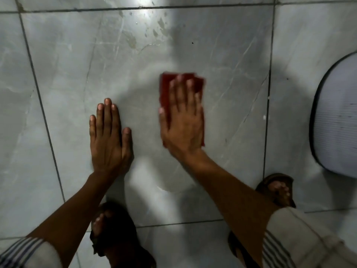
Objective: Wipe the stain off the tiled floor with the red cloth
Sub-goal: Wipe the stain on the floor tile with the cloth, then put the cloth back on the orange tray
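The red cloth [165, 89] lies folded flat on the grey tiled floor [222, 89]. My right hand [183, 118] presses flat on top of it with fingers stretched forward, slightly blurred. My left hand [110, 136] rests palm down on the bare tile to the left of the cloth, fingers together, holding nothing. Brownish smears and spots of the stain [133, 40] sit on the same tile, well ahead of both hands. A faint curved wet mark [170, 188] shows behind my right wrist.
A pale oval object with a dark rim [336, 120] lies on the floor at the right edge. My feet in dark sandals stand at the bottom, the left foot [108, 225] and the right foot [278, 188]. Dark grout lines [267, 113] divide the tiles.
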